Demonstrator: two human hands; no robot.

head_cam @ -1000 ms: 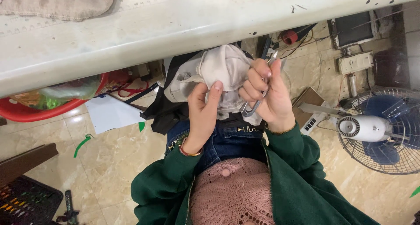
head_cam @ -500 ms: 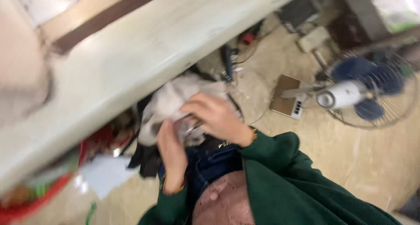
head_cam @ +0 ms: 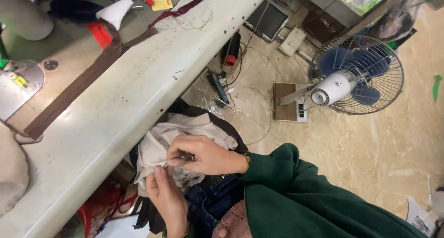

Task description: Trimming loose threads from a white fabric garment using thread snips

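Beige cloth bunching in lap below surface; right hand pinching small metal tool at its edge, left hand gripping cloth beneath.

Pale worktable — brown strip, red scrap, white scrap, yellow tag.

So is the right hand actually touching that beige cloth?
Touching. The head view shows the right hand pinching a fold of the beige cloth, with its fingertips pressed into the fabric beside a small metal tool.
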